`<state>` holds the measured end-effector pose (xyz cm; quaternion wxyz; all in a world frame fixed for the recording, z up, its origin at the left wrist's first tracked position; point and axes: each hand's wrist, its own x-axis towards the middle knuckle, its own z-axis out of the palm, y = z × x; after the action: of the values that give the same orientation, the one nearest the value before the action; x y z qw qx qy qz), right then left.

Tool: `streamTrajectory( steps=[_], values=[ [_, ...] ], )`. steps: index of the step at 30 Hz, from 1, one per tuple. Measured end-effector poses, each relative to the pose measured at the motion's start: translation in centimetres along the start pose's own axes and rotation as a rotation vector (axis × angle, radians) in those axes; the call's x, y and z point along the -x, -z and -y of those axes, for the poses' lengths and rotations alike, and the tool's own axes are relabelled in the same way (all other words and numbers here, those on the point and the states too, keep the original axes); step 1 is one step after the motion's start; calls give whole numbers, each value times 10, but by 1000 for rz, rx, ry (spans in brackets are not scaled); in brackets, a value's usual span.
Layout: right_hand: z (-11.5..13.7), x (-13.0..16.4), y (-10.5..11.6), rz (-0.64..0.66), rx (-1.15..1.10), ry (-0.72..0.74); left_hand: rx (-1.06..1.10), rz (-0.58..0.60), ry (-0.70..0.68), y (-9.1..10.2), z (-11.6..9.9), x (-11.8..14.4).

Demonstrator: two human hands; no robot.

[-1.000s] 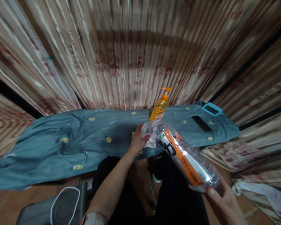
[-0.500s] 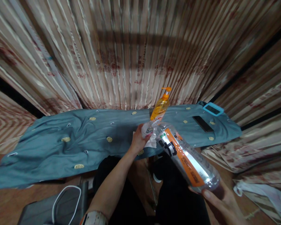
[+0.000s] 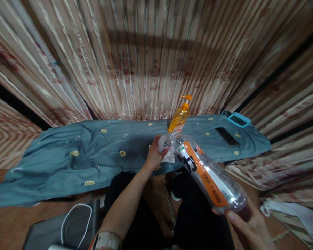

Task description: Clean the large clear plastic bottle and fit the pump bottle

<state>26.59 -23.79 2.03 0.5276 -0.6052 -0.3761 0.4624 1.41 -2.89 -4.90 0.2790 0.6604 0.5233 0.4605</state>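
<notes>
A large clear plastic bottle [image 3: 207,177] with an orange and silver label lies slanted across my lap, its neck up and to the left. My right hand [image 3: 246,220] grips its base, thumb on the near side. At the neck end my left hand [image 3: 156,152] is closed on a white tissue [image 3: 169,158], which is pressed against the bottle's neck. The fingers hide part of the neck, and I cannot make out a cap. Just behind the neck, a pump bottle [image 3: 179,118] of yellow-orange liquid stands on the cloth.
A teal patterned cloth [image 3: 94,152] covers the low bench ahead. On its right are a black phone [image 3: 226,136] and a blue-framed device [image 3: 239,120]. Striped curtains [image 3: 146,69] enclose the space. A grey box [image 3: 54,229] with a white cable [image 3: 77,206] sits at lower left.
The view has shifted slightly. Both hands keep their hold on the bottle and the tissue, with hardly any visible movement.
</notes>
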Motion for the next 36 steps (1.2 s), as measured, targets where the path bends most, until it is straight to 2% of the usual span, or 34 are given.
streamTrajectory(
  steps=[12, 20, 25, 36],
  values=[
    [0, -1, -4, -16, -2, 30, 63, 12, -120, 5, -4, 2],
    [5, 0, -5, 13, 35, 39, 71, 19, -140, 5, -1, 3],
    [9, 2, -10, -62, 18, 49, 77, 22, -168, 5, 1, 2],
    [10, 2, -7, -24, 86, 45, 54, 20, -145, 5, -1, 2]
  ],
)
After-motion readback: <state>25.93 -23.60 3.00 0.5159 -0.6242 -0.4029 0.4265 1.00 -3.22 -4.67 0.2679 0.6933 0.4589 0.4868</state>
